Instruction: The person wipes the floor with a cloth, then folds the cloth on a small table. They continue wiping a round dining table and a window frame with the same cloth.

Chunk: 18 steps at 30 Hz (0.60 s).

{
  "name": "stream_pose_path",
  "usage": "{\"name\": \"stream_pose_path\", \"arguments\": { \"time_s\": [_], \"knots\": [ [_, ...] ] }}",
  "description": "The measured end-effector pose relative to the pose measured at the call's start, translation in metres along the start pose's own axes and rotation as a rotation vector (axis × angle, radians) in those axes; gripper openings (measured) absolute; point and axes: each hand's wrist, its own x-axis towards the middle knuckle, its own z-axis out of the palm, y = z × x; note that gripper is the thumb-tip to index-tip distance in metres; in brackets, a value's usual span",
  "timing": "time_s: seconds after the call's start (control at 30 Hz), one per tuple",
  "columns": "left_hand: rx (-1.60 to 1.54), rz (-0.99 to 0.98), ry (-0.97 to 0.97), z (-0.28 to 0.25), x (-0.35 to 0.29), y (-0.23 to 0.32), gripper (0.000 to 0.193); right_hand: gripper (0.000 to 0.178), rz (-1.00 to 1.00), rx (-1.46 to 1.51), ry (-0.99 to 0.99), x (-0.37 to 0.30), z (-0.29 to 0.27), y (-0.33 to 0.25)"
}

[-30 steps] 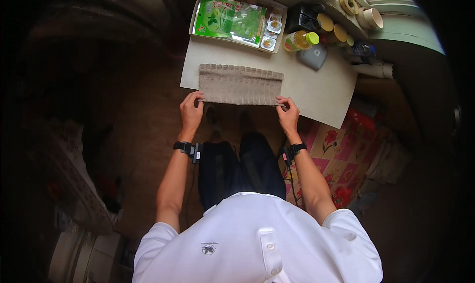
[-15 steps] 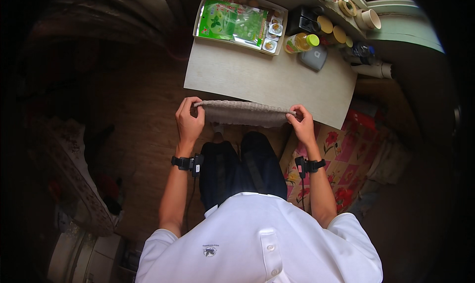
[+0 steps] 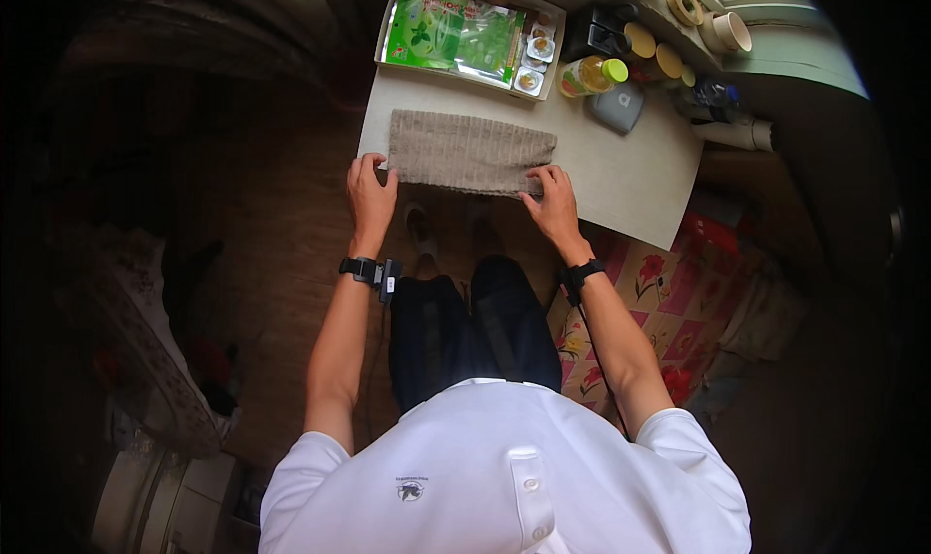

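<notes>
Now, cloth: ribbed grey-brown cloth [image 3: 467, 153] lying roughly flat, longer than deep, on near part of pale table [image 3: 635, 181]; near edge about at table's front edge.
L hand: L hand [image 3: 371, 188] at cloth's near-L corner, fingers curled, thumb just beside or on cloth; can't tell if pinched on it.
R hand: R hand [image 3: 551, 195] at near-R corner, fingertips over cloth, thumb by front edge; can't tell if clamped or only resting.
Wrists: black strap w/ small device [image 3: 373, 274] on L, another black strap [image 3: 584, 271] on R.
Box: shallow open box [image 3: 559, 29] at table's far L, holding green packet [image 3: 436, 32] & small cups [image 3: 539, 49] along R side.
R of box: bottle [image 3: 583, 77] w/ yellow-green cap, tilted in view; grey rounded case [image 3: 618, 107] just beside it.
Ledge, upper R: tape roll [image 3: 685, 9] & pale cup [image 3: 732, 32].
Below table, R: floral fabric [image 3: 669, 333], red/pink.
Wearer: white shirt [image 3: 465, 457], dark trousers [image 3: 427, 346].
</notes>
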Motion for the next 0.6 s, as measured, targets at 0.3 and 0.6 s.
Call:
{"name": "stream_pose_path", "arguments": {
  "time_s": [0.3, 0.6],
  "knots": [
    [0.296, 0.247, -0.115, -0.008, -0.025, 0.007, 0.043, 0.038, -0.06, -0.1, 0.011, -0.011, 0.007, 0.017],
    [0.302, 0.388, -0.181, 0.01, -0.015, 0.01, 0.045, 0.02, -0.142, -0.058, 0.011, -0.004, 0.005, 0.03]
  ]
}}
